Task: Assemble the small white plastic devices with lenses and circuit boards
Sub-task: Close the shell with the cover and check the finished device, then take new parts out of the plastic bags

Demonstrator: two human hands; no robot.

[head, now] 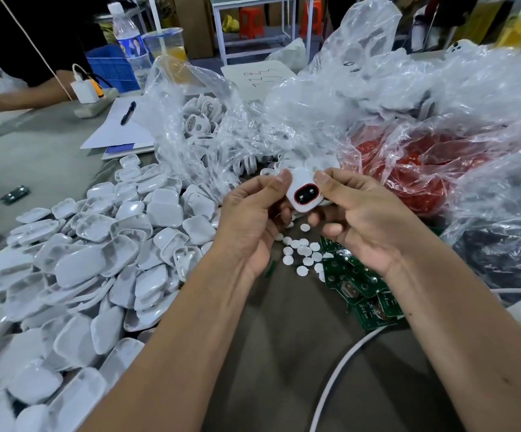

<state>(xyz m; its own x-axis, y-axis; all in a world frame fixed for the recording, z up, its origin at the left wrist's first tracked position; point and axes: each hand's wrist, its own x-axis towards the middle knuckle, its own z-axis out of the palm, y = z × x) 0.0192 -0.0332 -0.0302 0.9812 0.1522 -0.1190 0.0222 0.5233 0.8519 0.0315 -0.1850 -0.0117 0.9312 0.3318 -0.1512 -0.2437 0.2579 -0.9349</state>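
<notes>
A small white plastic device (303,194) with a dark oval lens ringed in red is held up between both hands at the centre. My left hand (253,219) pinches its left edge with thumb and curled fingers. My right hand (365,219) pinches its right edge, thumb on top. Below them lie several small white round discs (303,251) and a pile of green circuit boards (365,294) with coin cells. A large heap of white plastic shells (97,260) covers the table on the left.
Crumpled clear bags (377,98) at the back hold white parts and red parts (409,169). A white cable (340,369) curves at lower right. Papers with a pen (127,113), a bottle (129,42), a blue crate and another person's arm (19,98) are at far left.
</notes>
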